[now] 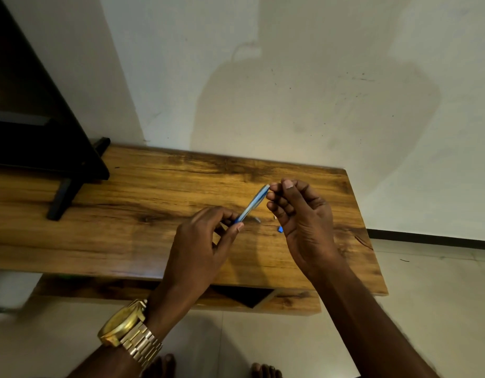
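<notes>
Blue pen barrel (253, 204) is pinched at its near end by the left hand (200, 241), above the bench (126, 214) toward its right edge. The far tip is pinched by the right hand (301, 214). The near grip should be kept still and the tip worked in line.

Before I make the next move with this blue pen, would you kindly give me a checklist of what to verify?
1. The left hand grips the lower end of the blue pen: ok.
2. The right hand has a firm pinch on the pen's upper end: cannot tell; its curled fingertips meet there.
3. The pen is held over the wooden table, so a dropped part would likely land on it: ok.
4. The small blue piece lies in sight on the table beside the right hand: ok.
5. The small grey piece lies in sight on the table near the pen: ok.
6. All loose parts are accounted for: cannot tell; the hands hide some of the table.
</notes>
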Tool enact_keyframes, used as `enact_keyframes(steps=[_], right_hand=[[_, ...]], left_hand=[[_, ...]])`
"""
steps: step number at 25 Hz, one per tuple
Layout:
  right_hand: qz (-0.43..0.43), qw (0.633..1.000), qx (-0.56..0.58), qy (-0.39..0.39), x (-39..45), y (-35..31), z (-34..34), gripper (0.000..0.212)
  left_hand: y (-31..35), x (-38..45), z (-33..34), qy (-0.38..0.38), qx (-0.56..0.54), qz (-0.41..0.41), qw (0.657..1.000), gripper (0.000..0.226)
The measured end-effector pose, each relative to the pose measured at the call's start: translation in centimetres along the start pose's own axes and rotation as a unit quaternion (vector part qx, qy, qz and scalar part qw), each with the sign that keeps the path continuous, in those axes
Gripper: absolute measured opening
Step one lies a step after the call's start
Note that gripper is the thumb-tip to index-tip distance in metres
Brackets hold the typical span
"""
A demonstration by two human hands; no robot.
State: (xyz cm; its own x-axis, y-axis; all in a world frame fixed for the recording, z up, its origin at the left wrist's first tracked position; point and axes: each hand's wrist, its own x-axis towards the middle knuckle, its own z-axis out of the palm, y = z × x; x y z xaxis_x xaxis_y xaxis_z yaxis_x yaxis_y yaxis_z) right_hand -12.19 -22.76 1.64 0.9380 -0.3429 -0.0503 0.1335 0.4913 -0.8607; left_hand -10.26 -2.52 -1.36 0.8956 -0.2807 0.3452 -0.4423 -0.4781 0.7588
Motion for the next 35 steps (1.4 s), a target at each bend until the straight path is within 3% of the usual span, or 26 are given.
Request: enact_keyframes(steps=[7, 23, 35], right_hand=[[-0.01, 1.0, -0.011, -0.003, -0.2, 0.0, -0.2, 0.012], [-0.082, 0.975, -0.207, -0.016, -0.1, -0.3, -2.0, 0.016], [-0.048, 0.968, -0.243, -0.032, 0.1, 0.3, -2.2, 0.017]], left_hand=[[-0.1, 0.0, 0.0, -0.002, 0.039, -0.001, 0.999, 0.018], [-0.1, -0.3, 0.4, -0.013, 0.084, 0.004, 0.996, 0.02], [0.2, -0.8, 1.2, -0.035, -0.012, -0.047, 0.998, 0.017]])
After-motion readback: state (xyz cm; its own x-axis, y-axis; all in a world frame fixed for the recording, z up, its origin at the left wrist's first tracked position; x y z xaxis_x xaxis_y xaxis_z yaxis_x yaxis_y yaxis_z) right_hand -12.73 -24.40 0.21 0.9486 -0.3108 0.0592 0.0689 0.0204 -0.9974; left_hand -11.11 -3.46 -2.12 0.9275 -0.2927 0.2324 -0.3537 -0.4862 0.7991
